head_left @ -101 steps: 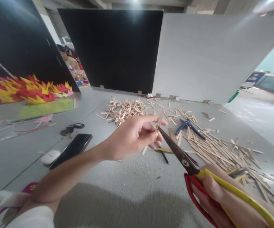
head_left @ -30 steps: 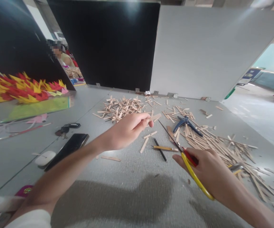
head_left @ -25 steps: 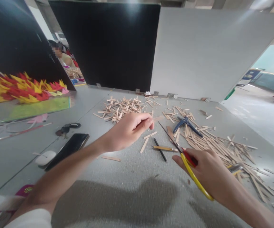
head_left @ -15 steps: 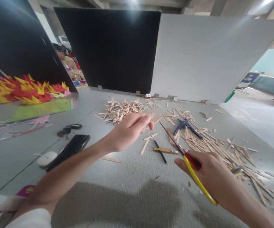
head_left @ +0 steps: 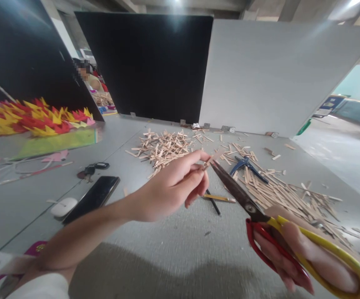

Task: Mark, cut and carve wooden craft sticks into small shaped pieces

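Clock directions are taken from my left hand [head_left: 173, 187]; that hand holds a short flat wooden stick [head_left: 216, 156] in a narrow pinch at the fingertips, the stick lying at 1 o'clock and somewhat blurred; my right hand [head_left: 317, 253], at 4 o'clock, grips the red-and-yellow scissors [head_left: 250, 207] with its digits through the handle loops; the blades point up toward 10 o'clock and their tip meets the stick, though I cannot tell whether they bite it.

Just beyond the left hand, at 11 o'clock, lies a loose pile of short sticks [head_left: 164, 147]; at 4 o'clock a slim yellow tool [head_left: 222, 199] crosses a black rod [head_left: 214, 205]; at 3 o'clock lie blue pliers [head_left: 245, 163] and a spread heap of long sticks [head_left: 279, 193]; at 9 o'clock rest a dark phone [head_left: 94, 197] and keys [head_left: 89, 171].

Farther out, folded red and yellow paper [head_left: 36, 118] sits at 10 o'clock; a black panel [head_left: 149, 62] stands at 11 and a white panel [head_left: 276, 79] at 2.
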`<state>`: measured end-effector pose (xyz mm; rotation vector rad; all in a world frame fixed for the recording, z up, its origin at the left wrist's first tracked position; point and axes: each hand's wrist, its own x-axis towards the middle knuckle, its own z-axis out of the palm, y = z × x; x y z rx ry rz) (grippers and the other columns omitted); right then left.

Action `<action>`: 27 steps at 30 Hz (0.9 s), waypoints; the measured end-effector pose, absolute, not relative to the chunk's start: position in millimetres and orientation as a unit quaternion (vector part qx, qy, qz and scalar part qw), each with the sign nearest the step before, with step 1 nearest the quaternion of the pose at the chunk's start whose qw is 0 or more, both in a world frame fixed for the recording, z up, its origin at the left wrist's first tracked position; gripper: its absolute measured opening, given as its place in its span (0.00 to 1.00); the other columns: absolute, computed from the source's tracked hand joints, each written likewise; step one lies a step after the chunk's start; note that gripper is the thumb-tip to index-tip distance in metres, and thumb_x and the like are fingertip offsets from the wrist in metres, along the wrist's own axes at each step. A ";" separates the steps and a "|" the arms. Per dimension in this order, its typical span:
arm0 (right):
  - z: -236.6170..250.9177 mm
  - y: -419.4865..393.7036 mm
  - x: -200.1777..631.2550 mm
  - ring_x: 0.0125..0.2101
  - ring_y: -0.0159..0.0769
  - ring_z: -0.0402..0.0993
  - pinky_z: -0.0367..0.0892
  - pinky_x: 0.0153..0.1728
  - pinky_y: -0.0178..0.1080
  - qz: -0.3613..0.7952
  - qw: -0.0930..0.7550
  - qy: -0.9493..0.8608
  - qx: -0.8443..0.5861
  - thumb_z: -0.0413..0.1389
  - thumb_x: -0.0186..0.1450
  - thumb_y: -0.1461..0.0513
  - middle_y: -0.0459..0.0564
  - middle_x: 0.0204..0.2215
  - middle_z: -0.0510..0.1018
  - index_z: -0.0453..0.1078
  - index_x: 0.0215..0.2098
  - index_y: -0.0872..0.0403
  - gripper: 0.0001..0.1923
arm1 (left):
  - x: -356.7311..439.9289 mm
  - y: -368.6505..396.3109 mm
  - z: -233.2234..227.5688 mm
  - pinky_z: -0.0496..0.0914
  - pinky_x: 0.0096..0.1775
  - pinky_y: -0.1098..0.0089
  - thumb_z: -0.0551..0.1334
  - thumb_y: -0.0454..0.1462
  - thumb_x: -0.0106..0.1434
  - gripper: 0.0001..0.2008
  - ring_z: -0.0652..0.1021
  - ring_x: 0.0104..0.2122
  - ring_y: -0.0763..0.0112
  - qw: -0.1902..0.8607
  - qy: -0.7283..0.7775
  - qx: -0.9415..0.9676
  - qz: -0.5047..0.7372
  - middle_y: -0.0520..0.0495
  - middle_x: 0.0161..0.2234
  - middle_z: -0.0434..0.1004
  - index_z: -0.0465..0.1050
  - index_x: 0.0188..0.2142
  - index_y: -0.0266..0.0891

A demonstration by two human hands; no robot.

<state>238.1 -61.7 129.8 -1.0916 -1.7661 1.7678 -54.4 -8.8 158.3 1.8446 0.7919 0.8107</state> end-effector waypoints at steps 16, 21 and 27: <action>121.6 -37.9 237.9 0.09 0.23 0.54 0.50 0.08 0.25 0.701 0.151 -0.595 -0.363 0.50 0.56 0.20 0.38 0.10 0.58 0.59 0.19 0.51 0.45 | -52.4 -7.8 161.2 0.69 0.27 0.74 0.50 0.35 0.78 0.10 0.70 0.25 0.74 0.477 0.328 0.741 0.341 0.54 0.28 0.71 0.69 0.48 0.40; 117.2 -26.7 241.8 0.08 0.22 0.53 0.51 0.08 0.25 0.723 0.140 -0.583 -0.343 0.51 0.54 0.20 0.37 0.09 0.58 0.58 0.18 0.51 0.45 | -54.5 -1.5 158.8 0.68 0.27 0.75 0.50 0.33 0.78 0.10 0.70 0.26 0.75 0.472 0.319 0.754 0.325 0.55 0.29 0.71 0.70 0.49 0.40; 122.8 -22.4 242.8 0.09 0.23 0.54 0.52 0.09 0.26 0.698 0.154 -0.620 -0.323 0.53 0.60 0.23 0.37 0.10 0.59 0.59 0.19 0.50 0.42 | -57.3 0.3 159.7 0.67 0.27 0.75 0.49 0.32 0.78 0.14 0.70 0.24 0.76 0.449 0.309 0.777 0.315 0.56 0.27 0.70 0.73 0.50 0.40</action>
